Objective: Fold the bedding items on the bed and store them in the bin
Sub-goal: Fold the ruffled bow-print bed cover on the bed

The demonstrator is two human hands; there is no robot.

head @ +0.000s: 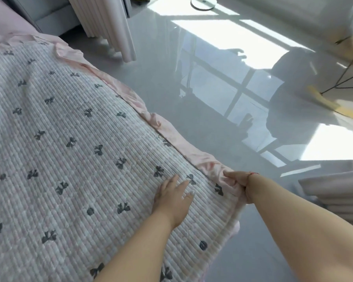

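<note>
Quilted bow-print blanket (73,139): spread flat on bed, long axis running up-left, away from both hands. Left hand (172,197) flat on it near the corner, fingers straight, palm pressing down. Right hand (237,181) nearer the edge, pinching pink ruffled trim (210,161) at corner. No legible labels or writing. Bin not seen.

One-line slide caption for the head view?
Left hand flat on the bow-print quilt; right hand pinches its pink ruffled edge.
</note>
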